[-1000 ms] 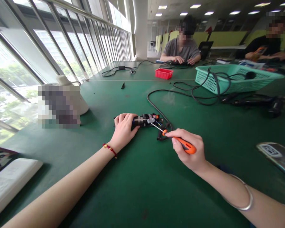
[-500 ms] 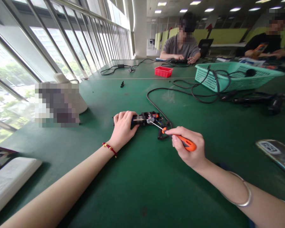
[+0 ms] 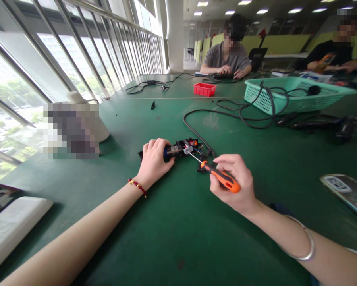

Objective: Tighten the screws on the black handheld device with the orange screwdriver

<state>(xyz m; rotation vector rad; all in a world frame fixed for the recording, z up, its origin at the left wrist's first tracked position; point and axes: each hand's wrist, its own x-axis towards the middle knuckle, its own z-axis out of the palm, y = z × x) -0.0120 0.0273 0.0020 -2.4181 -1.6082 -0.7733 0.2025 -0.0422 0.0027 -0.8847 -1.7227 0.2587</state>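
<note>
Your right hand (image 3: 245, 186) has lifted its forefinger off the orange screwdriver (image 3: 224, 179), now held loosely, suggesting a pause in turning, while your left hand (image 3: 155, 161) clasps the black device (image 3: 177, 149) mid-frame.

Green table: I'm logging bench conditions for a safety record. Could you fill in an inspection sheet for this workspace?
Surface: green tabletop, with a dark smudge near the bottom of the view.
Work items: black device with exposed wiring; orange-and-black screwdriver, tip at the device's grey part, exact contact too small to confirm.
Clutter: red tray, green basket, small black piece, cream container, white box.
Hands: left hand grips the device; right hand holds the screwdriver.
Cables: black cable loops between the device and basket; another cable lies farther back.
Surroundings: metal railing on the left; two other people seated beyond.
</note>
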